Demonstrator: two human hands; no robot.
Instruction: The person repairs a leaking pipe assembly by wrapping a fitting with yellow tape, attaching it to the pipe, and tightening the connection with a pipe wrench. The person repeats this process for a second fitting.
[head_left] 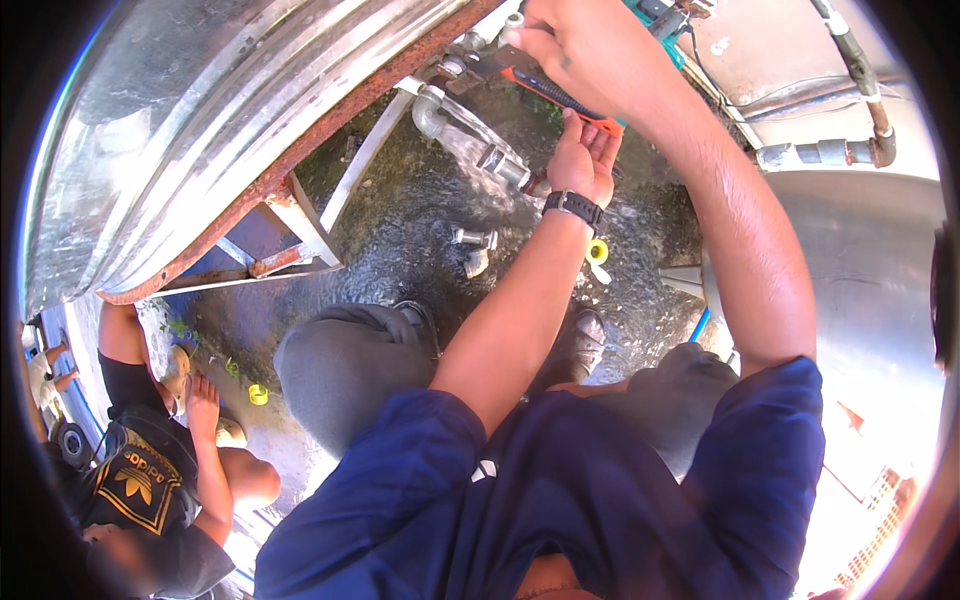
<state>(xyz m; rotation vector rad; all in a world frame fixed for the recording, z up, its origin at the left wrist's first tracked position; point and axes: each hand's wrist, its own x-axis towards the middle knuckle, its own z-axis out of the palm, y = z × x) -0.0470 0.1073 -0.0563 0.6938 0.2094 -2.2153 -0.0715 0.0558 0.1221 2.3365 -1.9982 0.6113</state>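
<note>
My left hand [588, 160], with a dark watch at the wrist, is turned palm up and curls round the lower end of a black-and-orange-handled tool [560, 95]. The tool's flat grey head reaches up and left toward metal pipework; its exact kind is unclear. Above it, my right hand [565, 50] is closed at a white pipe fitting [513, 22], with thumb and fingers against it. Just below the tool's head, a grey elbow pipe [429, 112] hangs by the frame. A loose metal pipe piece [503, 165] lies near my left wrist, and another metal fitting [474, 238] rests lower on the ground.
Wet ground surrounds my feet. A rusty-edged corrugated metal sheet [200, 130] slants across the upper left; a steel tank [860, 270] stands at right. A yellow tape roll [597, 250] and a yellow ring [259, 394] lie about. Another person [150, 460] crouches at lower left.
</note>
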